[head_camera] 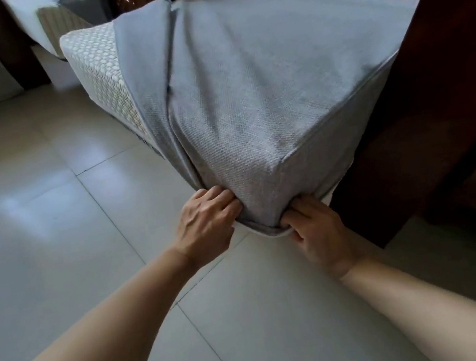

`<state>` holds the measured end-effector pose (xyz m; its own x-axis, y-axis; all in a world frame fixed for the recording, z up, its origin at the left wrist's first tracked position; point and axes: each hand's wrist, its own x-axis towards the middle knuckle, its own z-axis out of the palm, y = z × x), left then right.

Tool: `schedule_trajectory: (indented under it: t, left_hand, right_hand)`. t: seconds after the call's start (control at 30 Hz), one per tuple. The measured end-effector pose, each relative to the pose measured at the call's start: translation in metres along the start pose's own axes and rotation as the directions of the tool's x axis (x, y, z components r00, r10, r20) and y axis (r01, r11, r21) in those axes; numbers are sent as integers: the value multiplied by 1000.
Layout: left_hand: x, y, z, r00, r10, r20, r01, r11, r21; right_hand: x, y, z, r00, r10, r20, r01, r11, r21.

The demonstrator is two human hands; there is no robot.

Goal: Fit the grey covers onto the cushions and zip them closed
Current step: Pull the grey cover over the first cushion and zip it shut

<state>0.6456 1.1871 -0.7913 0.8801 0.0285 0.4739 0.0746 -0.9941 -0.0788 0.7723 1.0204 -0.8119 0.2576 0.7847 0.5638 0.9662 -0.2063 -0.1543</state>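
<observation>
Two hands (pixel 205 216) (pixel 316 230) gripping grey cover (pixel 262 83), cushion (pixel 100 65) inside

Two hands (pixel 205 216) (pixel 316 230), one grey cover (pixel 262 83), one white cushion (pixel 101 74) inside it.

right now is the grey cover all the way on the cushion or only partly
Only partly. The grey cover wraps the near corner, where both hands grip its edge, but the cushion shows bare white weave at its far left end.
</observation>
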Motion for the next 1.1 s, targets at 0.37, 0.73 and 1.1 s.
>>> schedule_trajectory:
  t: [0.37, 0.73, 1.1]
  left_hand:
    - [-20, 28, 9, 900, -409, -148, 366, 896, -251]
    - [7, 63, 5, 276, -942, 194, 836, 135, -532]
    - [28, 65, 25, 80, -750, 657, 378, -587, -716]
  right_hand:
    - [-15, -13, 0, 982, 157, -103, -152, 987, 53]
    - [-3, -24, -5, 680, 734, -1, -663, 615, 426]
    - [22, -29, 7, 228, 830, 508, -504, -346, 791]
